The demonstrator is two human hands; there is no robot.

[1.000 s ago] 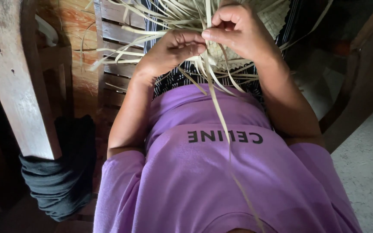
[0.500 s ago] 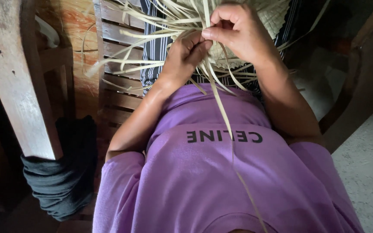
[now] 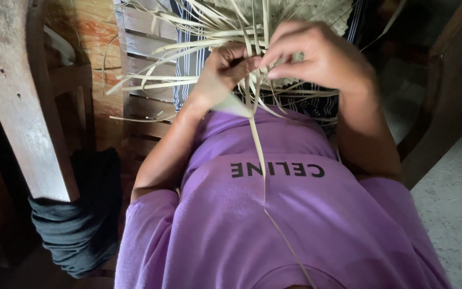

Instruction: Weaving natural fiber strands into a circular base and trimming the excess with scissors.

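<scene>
A half-woven piece of pale straw lies on my lap, with several loose strips fanning out to the left. My left hand has its fingers curled around strips at the weave's near edge. Just right of it, my right hand pinches a strip between thumb and fingers. One long pale strip hangs from between the hands down over my purple shirt. The weave's middle is hidden behind my hands.
A wooden post rises at the left, with dark cloth bundled at its foot. A slatted wooden seat lies beneath the straw. A dark wooden armrest runs at the right, beside a grey floor.
My left hand has risen from the lap's edge toward the right hand, and the two now meet over the strips. The view has shifted slightly lower.
</scene>
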